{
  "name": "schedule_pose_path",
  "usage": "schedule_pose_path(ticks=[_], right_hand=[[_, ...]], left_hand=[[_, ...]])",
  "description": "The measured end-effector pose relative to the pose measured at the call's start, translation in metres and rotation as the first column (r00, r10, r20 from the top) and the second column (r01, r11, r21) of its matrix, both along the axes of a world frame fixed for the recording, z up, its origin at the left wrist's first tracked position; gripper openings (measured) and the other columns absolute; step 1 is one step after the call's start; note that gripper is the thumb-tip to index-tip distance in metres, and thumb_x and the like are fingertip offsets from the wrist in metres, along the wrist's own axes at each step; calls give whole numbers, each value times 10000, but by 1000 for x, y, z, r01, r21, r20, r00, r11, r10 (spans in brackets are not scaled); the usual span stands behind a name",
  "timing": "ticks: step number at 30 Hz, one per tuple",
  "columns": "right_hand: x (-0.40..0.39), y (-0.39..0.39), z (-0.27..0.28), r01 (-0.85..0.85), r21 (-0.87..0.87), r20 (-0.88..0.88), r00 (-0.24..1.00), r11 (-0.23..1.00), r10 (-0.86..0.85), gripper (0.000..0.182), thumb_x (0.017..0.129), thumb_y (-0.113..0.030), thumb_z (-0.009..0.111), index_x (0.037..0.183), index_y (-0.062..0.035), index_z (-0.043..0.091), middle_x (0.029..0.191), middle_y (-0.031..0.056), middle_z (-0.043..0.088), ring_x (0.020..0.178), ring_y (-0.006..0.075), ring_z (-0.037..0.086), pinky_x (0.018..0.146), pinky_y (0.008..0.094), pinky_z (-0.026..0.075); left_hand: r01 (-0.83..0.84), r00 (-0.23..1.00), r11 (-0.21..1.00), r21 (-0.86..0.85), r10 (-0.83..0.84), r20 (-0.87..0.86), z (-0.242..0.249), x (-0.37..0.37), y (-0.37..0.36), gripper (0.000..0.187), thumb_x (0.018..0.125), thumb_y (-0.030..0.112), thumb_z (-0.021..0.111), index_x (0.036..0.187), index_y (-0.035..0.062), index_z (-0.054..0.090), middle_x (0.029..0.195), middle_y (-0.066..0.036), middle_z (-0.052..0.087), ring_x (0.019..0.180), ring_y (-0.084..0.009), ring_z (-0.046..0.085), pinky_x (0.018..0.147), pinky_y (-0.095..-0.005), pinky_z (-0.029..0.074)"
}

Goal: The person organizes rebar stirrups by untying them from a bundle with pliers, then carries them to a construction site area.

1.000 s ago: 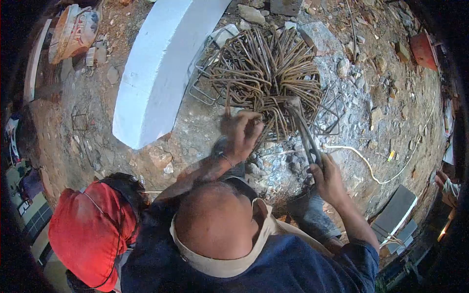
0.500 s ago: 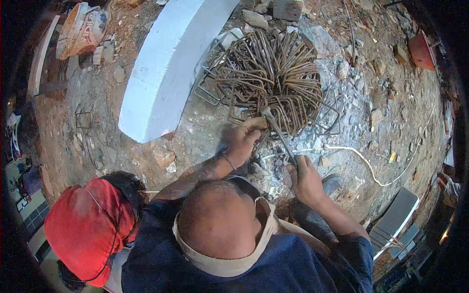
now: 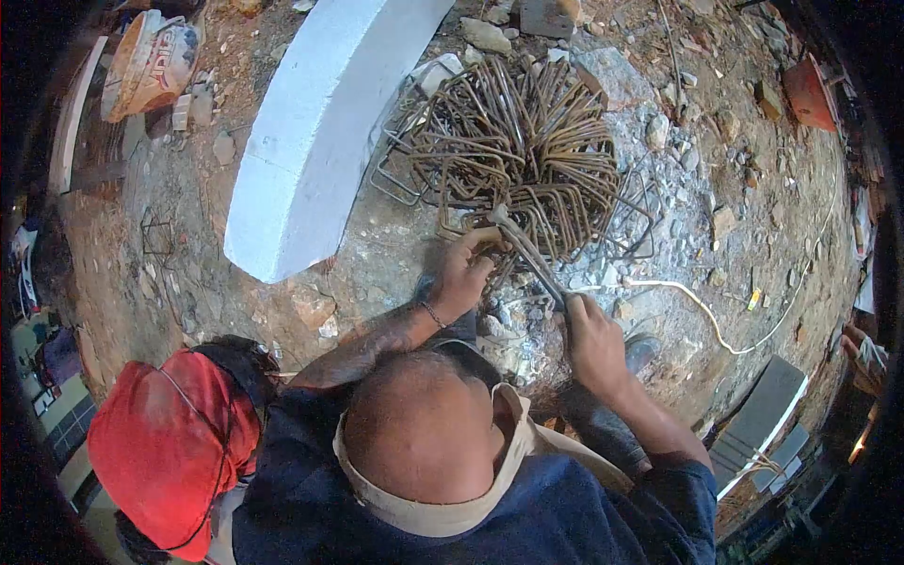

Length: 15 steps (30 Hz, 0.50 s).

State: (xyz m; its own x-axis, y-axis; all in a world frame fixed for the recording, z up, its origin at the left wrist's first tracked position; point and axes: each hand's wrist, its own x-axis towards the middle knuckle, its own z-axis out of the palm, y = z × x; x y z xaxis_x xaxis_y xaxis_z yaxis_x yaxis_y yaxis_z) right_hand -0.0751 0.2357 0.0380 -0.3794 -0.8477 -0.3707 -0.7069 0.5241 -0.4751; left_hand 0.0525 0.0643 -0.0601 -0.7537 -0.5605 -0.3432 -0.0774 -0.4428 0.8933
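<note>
A round heap of bent rusty rebar stirrups [image 3: 527, 151] lies on the ground in front of me. My left hand [image 3: 463, 275] is at the heap's near edge, thumb and fingers pinched around what looks like a stirrup bar; the exact grip is partly hidden. My right hand [image 3: 595, 344] is closed around the lower end of a long steel tool, seemingly pincers [image 3: 539, 262]. The tool's head meets the bars just beyond my left fingertips, and its handle slants down to the right.
A long white block [image 3: 306, 151] lies left of the heap. Rubble and a white cable [image 3: 702, 306] are to the right. A bucket [image 3: 155, 66] stands far left, a red container [image 3: 810, 94] far right. Someone in a red cap [image 3: 169, 452] is close on my left.
The tool has shifted slightly left, and its head has moved a little with it. My left hand's fingers have turned slightly at the heap's edge. The heap stays in place.
</note>
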Motion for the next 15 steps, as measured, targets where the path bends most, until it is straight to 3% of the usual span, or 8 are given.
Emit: schedule_pose_path(ticks=[3,5,6,8,10,12,13,15], right_hand=[[-4,1,3,12,49,12,1000,999,-12,244,896,-248,516,983,-29,456,803,218,556,685,413,571,581,497,446],[-5,3,7,142,83,97,984,986,-149,285,902,-278,516,1012,-22,457,733,224,579,656,426,575,577,498,443],[-6,7,4,146,81,97,983,986,-154,285,902,-278,516,1012,-22,457,733,224,579,656,426,575,577,498,443],[-9,13,-1,275,74,160,945,959,-284,351,900,-310,524,1045,-1,445,656,247,575,634,448,571,547,502,436],[-19,10,4,264,37,137,954,964,-267,442,903,-386,510,1030,32,444,548,229,517,524,397,558,480,475,425],[-29,13,1,259,189,493,809,947,-320,467,911,-452,473,964,12,493,510,133,482,416,256,500,393,401,397],[-20,14,7,427,483,715,311,765,-626,475,916,-505,433,839,-46,530,483,4,386,388,125,392,342,298,338],[-17,8,23,418,571,679,242,706,-693,465,915,-501,439,822,-53,522,493,3,394,384,126,390,340,296,337]], left_hand=[[21,999,994,-106,-24,-31,1,-1,-7,366,727,-69,466,1079,-15,547,984,-96,619,950,-182,586,902,-287,427],[266,960,791,-550,-162,230,4,2,-19,376,797,92,484,1159,-1,522,1124,-146,572,1054,-240,538,944,-338,384],[269,959,789,-552,-166,231,8,-5,-29,376,797,92,484,1159,-1,522,1124,-146,572,1054,-240,538,944,-338,384],[126,968,279,-952,178,180,10,-20,-52,491,851,286,519,1269,42,437,1311,-210,405,1230,-353,373,1021,-466,271],[200,965,252,-947,116,235,1,-28,-52,563,821,278,575,1304,52,395,1363,-226,305,1274,-393,266,1028,-534,199],[266,958,209,-941,47,282,-20,-39,-50,649,791,270,630,1339,61,352,1414,-243,205,1318,-433,160,1035,-601,128],[253,956,145,-957,115,270,-35,-42,-48,651,813,321,609,1352,73,340,1412,-252,202,1315,-448,156,1028,-612,131],[167,965,85,-982,188,181,-47,-46,-42,619,862,363,554,1369,91,326,1420,-259,181,1325,-457,122,1027,-613,132]])
